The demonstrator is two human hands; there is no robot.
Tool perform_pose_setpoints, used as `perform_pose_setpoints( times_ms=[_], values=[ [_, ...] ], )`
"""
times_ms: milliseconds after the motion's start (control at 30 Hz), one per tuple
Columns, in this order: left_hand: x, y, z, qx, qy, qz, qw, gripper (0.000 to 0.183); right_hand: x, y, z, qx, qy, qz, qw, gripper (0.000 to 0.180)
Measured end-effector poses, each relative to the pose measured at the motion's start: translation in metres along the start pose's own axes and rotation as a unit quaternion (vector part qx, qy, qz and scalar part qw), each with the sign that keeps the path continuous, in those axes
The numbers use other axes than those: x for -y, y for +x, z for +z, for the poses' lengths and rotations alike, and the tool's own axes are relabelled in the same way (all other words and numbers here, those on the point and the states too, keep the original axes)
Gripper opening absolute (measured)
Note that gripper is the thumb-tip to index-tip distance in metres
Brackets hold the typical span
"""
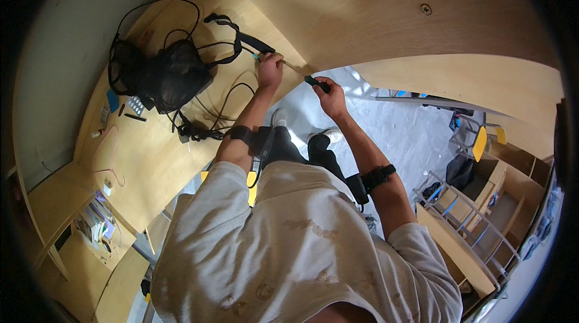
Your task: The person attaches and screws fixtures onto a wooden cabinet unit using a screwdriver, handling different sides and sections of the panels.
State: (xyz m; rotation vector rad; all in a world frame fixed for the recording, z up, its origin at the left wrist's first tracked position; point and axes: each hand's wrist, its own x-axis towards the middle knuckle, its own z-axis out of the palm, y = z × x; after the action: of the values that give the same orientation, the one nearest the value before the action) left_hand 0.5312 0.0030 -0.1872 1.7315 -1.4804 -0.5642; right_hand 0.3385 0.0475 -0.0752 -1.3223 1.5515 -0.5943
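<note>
My right hand (332, 99) is closed around the dark handle of what looks like a screwdriver (310, 80). Its thin shaft slants up and left into the curled fingers of my left hand (270, 72), which hide the far end. Both hands are near the edge of a pale wooden desk (199, 160), the left over the desktop and the right over the floor. Just beyond my left fingers lies a black strap (255, 42). It leads to a black mesh bag (176, 76) on the desktop, with black cables (199, 133) around it.
A tall wooden panel (384, 20) with a screw (425, 9) rises beyond my hands. On the desk are a blister pack (135, 105), a black pen (135, 117) and a pink hanger (108, 170). A metal ladder (479, 228) and a yellow-seated chair (480, 144) stand to the right.
</note>
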Motion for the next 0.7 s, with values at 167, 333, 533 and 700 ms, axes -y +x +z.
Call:
perform_pose_setpoints(
  times_ms=[167, 333, 533, 700],
  values=[
    [0.004, 0.0, 0.0, 0.013, -0.026, -0.002, 1.0, 0.018, -0.001, -0.009, -0.013, -0.001, -0.006, -0.018, 1.0, 0.021],
    [0.01, -0.008, -0.004, -0.019, -0.069, -0.015, 0.997, 0.032, -0.009, -0.036, -0.031, 0.011, 0.043, 0.0, 0.999, 0.02],
    [-0.028, -0.021, -0.025, -0.024, -0.075, -0.026, 0.997, 0.032, -0.05, -0.101, -0.089, -0.016, 0.079, 0.046, 0.996, 0.022],
    [-0.041, -0.043, -0.014, -0.093, -0.05, 0.025, 0.994, 0.016, -0.093, -0.159, -0.146, -0.059, 0.158, 0.253, 0.953, 0.027]
  ],
)
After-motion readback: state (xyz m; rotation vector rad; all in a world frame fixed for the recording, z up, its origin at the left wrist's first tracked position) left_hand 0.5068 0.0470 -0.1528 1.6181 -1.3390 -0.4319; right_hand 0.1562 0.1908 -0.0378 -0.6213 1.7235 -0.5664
